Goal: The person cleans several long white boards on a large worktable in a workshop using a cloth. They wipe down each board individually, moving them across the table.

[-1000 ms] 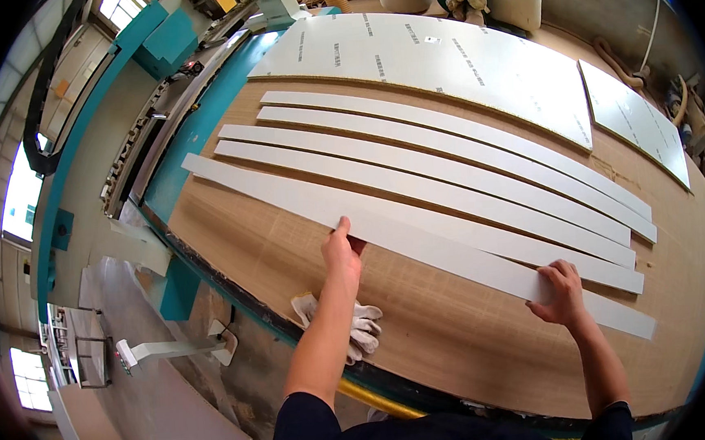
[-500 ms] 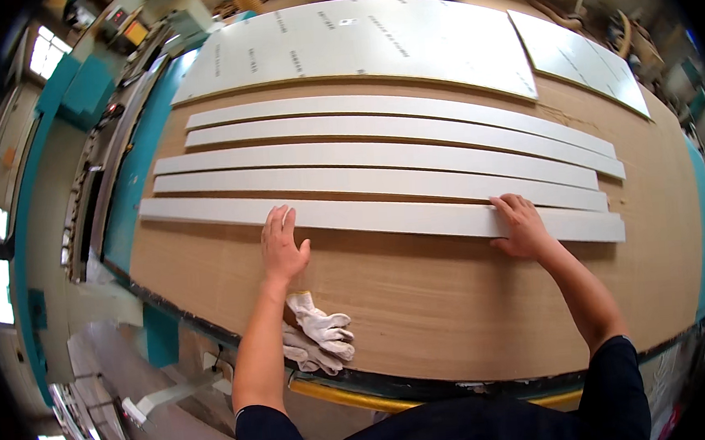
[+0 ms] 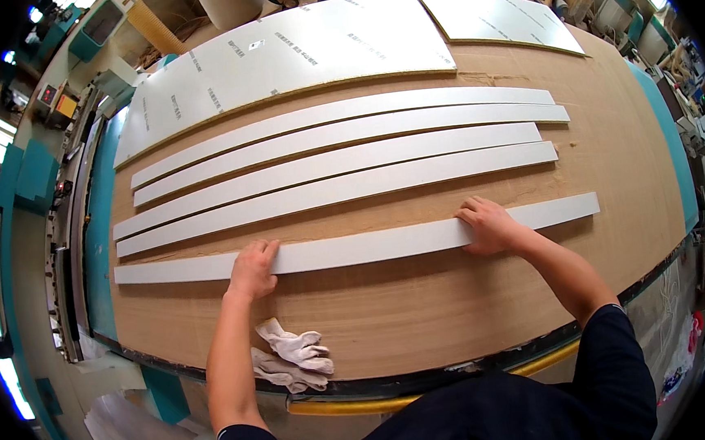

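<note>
A long white strip of board (image 3: 363, 248) lies nearest me on the wood-coloured tabletop (image 3: 424, 305). My left hand (image 3: 254, 269) grips it left of the middle, fingers over the far edge and thumb at the near edge. Farther right, my right hand (image 3: 490, 225) is closed round the same strip in a like way. Beyond it lie several more white strips (image 3: 334, 190), side by side in two close pairs. Two crumpled off-white work gloves (image 3: 295, 351) rest at the table's near edge, by my left forearm.
A large white panel with printed film (image 3: 292, 61) and a smaller white panel (image 3: 502, 21) lie along the far side. A teal-and-cream machine (image 3: 35, 177) stands left of the table. A yellow bar (image 3: 357, 405) runs below the near edge.
Both hands have closed round the near strip, which has come toward me, widening the gap to the other strips. The view has turned, shifting the whole table leftward.
</note>
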{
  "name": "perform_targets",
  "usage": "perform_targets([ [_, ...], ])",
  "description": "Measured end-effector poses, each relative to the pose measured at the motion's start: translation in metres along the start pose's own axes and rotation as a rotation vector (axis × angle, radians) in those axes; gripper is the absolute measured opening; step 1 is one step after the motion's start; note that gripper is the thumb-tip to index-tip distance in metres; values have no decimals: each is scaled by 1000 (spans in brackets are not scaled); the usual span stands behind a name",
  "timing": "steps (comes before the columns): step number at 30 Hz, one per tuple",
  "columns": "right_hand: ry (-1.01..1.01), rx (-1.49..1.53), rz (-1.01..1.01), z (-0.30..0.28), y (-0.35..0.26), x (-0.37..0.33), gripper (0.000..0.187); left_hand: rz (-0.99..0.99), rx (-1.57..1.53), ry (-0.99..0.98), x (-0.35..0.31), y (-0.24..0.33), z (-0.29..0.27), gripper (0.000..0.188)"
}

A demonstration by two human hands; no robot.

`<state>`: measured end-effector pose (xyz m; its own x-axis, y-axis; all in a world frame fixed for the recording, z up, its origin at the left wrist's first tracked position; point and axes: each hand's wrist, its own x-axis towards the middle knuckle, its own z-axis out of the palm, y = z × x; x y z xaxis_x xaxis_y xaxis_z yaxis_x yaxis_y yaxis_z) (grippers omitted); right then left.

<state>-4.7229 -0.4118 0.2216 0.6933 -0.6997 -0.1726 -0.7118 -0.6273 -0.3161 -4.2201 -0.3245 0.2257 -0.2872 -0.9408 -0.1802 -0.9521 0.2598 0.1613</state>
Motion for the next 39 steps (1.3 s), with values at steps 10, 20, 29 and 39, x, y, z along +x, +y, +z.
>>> perform_targets([
  [10,-133,-84,175,-17,49,-104,77,240,-104,15,17,111,28,74],
  [20,312,-31,102,-23,58,53,66,-73,-122,193,92,21,-2,68],
  [29,-33,-192,64,-34,64,72,51,-64,106,-32,110,-3,-12,72],
  [39,282,-48,81,-45,80,-4,48,59,-50,181,79,-4,-31,71],
])
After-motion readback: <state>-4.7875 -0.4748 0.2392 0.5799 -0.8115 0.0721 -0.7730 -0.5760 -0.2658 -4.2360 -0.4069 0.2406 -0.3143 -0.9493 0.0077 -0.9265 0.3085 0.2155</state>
